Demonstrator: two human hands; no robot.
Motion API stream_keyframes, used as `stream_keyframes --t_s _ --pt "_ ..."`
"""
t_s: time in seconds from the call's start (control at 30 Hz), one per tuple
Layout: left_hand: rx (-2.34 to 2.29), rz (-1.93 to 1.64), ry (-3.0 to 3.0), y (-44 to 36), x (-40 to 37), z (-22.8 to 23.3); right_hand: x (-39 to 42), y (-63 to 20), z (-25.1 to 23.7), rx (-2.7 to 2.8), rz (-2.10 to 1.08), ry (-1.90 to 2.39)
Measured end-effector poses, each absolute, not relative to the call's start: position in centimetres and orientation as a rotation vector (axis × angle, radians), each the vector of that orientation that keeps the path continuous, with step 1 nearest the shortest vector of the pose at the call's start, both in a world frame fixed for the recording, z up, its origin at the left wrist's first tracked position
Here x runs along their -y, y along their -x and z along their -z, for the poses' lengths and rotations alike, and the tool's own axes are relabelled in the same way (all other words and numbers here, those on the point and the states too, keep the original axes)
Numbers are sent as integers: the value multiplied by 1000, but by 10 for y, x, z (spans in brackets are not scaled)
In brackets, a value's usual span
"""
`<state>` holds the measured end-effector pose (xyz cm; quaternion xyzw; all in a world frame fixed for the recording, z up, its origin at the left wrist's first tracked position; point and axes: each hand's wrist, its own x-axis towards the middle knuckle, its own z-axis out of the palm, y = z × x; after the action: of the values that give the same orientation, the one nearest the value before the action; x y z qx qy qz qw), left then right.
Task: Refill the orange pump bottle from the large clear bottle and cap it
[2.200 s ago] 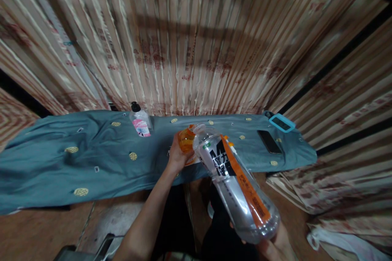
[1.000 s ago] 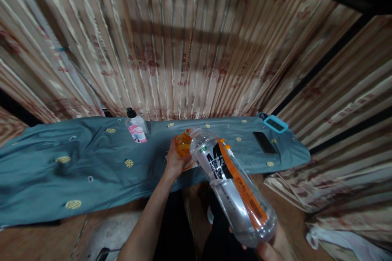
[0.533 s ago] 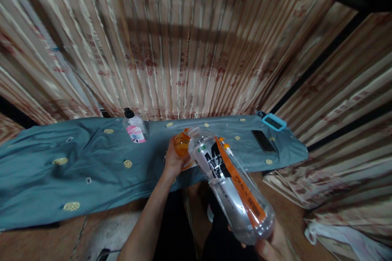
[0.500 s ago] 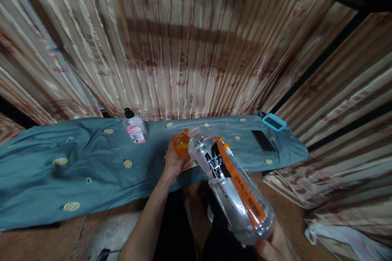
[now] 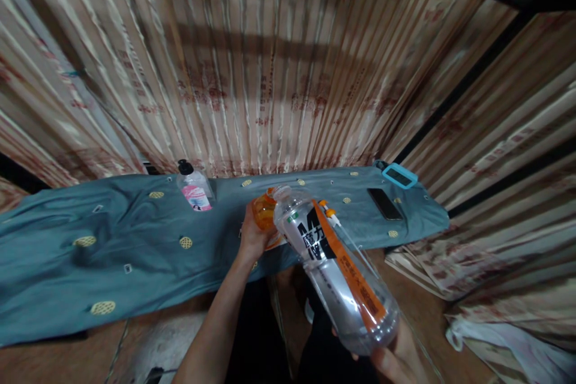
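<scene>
- Two containers are in hand over a teal cloth [image 5: 135,252], which runs across the middle of the frame from the left edge to the right of centre. It lies creased and loose, so it is judged a poor base: anything set down carelessly could tip, and a spill would soak in.
- Largest item held is a clear bottle [image 5: 335,270], tilted, running from lower right of centre up to centre. Its neck meets the top of the orange bottle. Liquid shows in its lower body. If the necks drift apart while it is tipped, the contents would likely run onto the cloth.
- Right hand [image 5: 398,360], at the bottom edge right of centre, cups only the base of the clear bottle. Support at one end of a long, smooth body is judged a slip risk.
- Left hand [image 5: 252,237], at centre, is wrapped around the orange bottle [image 5: 264,213], holding it on or just above the cloth; which, cannot be told. A small mouth leaves little margin for overflow.
- Dark phone [image 5: 384,204], flat on the cloth right of centre, and a blue-cased device [image 5: 399,175] just beyond it, lie near the pour; splashes could reach them.
- Small pump bottle [image 5: 192,187], upright, upper left of centre, stands well apart; low concern.
</scene>
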<state>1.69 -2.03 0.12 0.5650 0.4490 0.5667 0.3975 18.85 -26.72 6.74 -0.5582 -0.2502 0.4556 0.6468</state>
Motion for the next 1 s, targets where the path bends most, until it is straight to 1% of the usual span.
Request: stream_keyframes --t_s 0.4,0.53,0.73,1.0 --pt "-1177 -1393 -1429 -15 18 0 259 -180 -80 614 -1025 1209" --pt "-1173 -1388 -1414 -16 20 -6 257 -181 -78 607 -999 1221" --pt "-1160 -1427 -1358 -19 21 -12 255 -185 -75 694 -1030 1182" --pt "-1162 -1405 -1350 -18 20 -10 260 -188 -69 628 -1102 1222"
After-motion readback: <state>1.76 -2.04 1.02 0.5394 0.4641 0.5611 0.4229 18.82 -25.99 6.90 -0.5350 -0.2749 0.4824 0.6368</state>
